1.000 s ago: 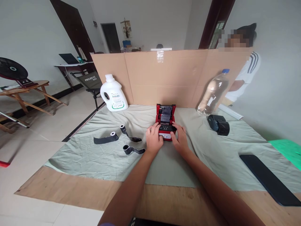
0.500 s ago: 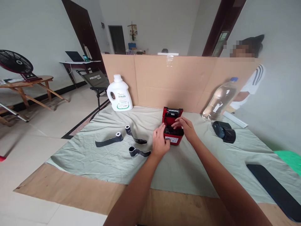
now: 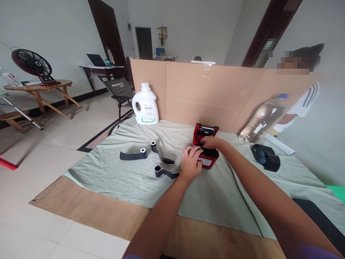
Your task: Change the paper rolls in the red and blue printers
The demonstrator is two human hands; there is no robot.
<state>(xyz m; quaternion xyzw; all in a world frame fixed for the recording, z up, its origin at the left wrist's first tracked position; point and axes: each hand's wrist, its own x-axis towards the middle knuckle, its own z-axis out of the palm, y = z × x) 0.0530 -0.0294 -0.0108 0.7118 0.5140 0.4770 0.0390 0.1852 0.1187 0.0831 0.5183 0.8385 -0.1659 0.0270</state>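
Observation:
A small red printer (image 3: 206, 130) stands on the cloth with its lid raised at the back and its black inside exposed. My left hand (image 3: 191, 162) grips its front left side, fingers over the rim and thumb at the labelled front. From the right, my right hand (image 3: 211, 142) reaches into the opening below the lid. Its fingers are bent together, and whatever they pinch is hidden. Left of the printer lie a flat-trailing black roll (image 3: 133, 155), a second black roll (image 3: 159, 151) with a twisted tail, and a third black roll (image 3: 164, 172) close to my left wrist.
A white detergent jug (image 3: 145, 108) stands at the back left before a cardboard screen (image 3: 205, 93). To the right are a tilted clear bottle (image 3: 262, 118), a dark device (image 3: 265, 157) and a black slab (image 3: 318, 216). A person (image 3: 309, 93) is behind the screen.
My right hand has gone deeper into the printer, its fingers now closer together. My left hand has spread further over the rim. The view has swung a little left.

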